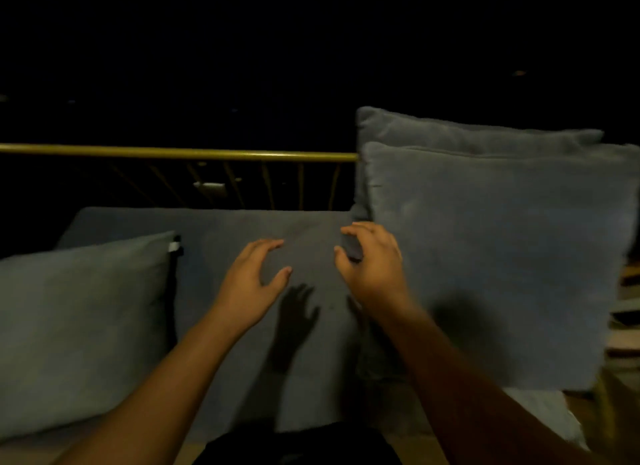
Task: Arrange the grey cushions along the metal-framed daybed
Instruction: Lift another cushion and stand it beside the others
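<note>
A grey seat cushion [214,326] lies flat on the daybed, below its brass top rail [173,152]. On the right, two grey cushions stand upright, the front one [502,256] overlapping the back one [467,128]. Another grey cushion [79,333] lies at the left with a small tag at its corner. My left hand [254,277] hovers open above the flat cushion, fingers spread. My right hand [372,260] curls around a fold of grey fabric at the lower left edge of the front upright cushion.
Thin brass bars [266,187] run down from the rail behind the seat. Everything beyond the rail is dark. A pale object [209,187] shows through the bars. Striped flooring or a rug [627,308] appears at the right edge.
</note>
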`<state>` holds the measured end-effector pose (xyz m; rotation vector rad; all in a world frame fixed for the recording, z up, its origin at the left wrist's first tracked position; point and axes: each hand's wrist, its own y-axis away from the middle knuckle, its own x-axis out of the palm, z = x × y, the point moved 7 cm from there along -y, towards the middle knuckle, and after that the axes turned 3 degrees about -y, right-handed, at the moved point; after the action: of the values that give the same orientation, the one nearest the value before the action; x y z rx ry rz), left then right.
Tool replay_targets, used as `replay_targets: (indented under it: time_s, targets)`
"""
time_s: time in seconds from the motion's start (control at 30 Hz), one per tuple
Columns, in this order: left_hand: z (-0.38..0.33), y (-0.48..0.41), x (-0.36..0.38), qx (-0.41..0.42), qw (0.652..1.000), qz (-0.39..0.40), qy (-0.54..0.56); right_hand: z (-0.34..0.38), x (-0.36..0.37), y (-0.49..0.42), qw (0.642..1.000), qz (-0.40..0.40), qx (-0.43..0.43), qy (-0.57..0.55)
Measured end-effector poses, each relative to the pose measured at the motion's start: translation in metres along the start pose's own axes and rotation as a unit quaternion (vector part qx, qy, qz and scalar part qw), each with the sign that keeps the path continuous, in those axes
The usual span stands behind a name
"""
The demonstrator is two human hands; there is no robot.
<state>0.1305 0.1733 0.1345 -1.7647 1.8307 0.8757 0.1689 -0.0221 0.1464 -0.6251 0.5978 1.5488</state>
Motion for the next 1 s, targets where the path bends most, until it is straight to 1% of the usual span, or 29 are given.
replay_targets:
  time_s: [0.07,0.17,0.3,0.43,0.5,0.53,0.6,0.7,0.8,0.87,0.93,1.0]
  targets:
    - [0.047,0.017,-0.031,-0.045,0.999,-0.017,0.016,0.026,0.050,-0.004,0.998,0.056,-0.015,0.016]
    - [0.122,0.044,-0.074,-0.130,0.990,-0.033,0.030,0.064,0.130,-0.006,0.988,0.150,-0.008,0.020]
    - [0.222,0.078,-0.125,-0.236,0.968,-0.056,0.057,0.116,0.232,-0.001,0.971,0.239,0.000,-0.012]
    - [0.317,0.097,-0.166,-0.309,0.949,-0.062,0.032,0.161,0.340,0.004,0.935,0.353,0.025,0.020]
    - [0.368,0.102,-0.188,-0.340,0.936,-0.085,0.030,0.178,0.395,0.001,0.923,0.382,0.043,0.021]
    - [0.386,0.103,-0.196,-0.355,0.930,-0.090,0.033,0.183,0.412,-0.002,0.919,0.390,0.058,0.023]
    - [0.433,0.102,-0.207,-0.387,0.918,-0.077,0.033,0.189,0.448,-0.007,0.916,0.394,0.079,0.011]
    - [0.510,0.101,-0.219,-0.443,0.895,-0.054,0.016,0.187,0.492,-0.016,0.922,0.351,0.149,-0.069]
    - [0.571,0.103,-0.228,-0.483,0.873,-0.059,-0.007,0.160,0.525,-0.017,0.912,0.314,0.235,-0.124]
    - [0.597,0.107,-0.234,-0.503,0.860,-0.087,0.009,0.147,0.539,-0.016,0.908,0.292,0.268,-0.136]
    - [0.619,0.109,-0.239,-0.507,0.854,-0.108,0.026,0.146,0.546,-0.012,0.903,0.293,0.294,-0.108]
    - [0.638,0.116,-0.238,-0.533,0.839,-0.100,0.052,0.138,0.553,-0.010,0.907,0.276,0.304,-0.096]
